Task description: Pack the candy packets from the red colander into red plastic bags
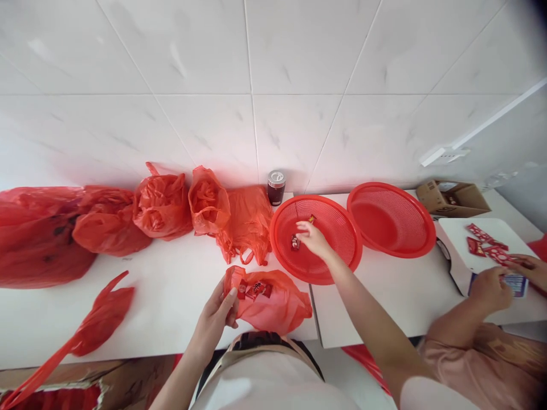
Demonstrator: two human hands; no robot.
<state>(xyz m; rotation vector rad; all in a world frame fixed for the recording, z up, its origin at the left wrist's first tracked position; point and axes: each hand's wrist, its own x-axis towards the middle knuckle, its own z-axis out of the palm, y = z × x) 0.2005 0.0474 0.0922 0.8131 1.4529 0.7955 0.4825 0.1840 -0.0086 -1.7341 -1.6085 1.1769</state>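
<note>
My left hand point(220, 307) is closed on the edge of an open red plastic bag point(277, 310) at the table's front edge. Small red packets point(257, 290) lie in the bag's mouth. My right hand point(313, 238) is over the nearer red basket point(337, 245), its fingers apart and nothing visible between them. Just left of its fingertips, a dark red packet point(295, 242) lies in that basket. A small yellow-red packet point(312, 218) is just beyond the fingers.
Filled red bags point(162, 205) line the wall at left, beside flat red bags point(250, 219). A dark jar point(276, 188), second basket point(392, 219) and cardboard box point(453, 199) stand behind. At right, another person's hands point(491, 290) are near packets on a white device point(461, 256).
</note>
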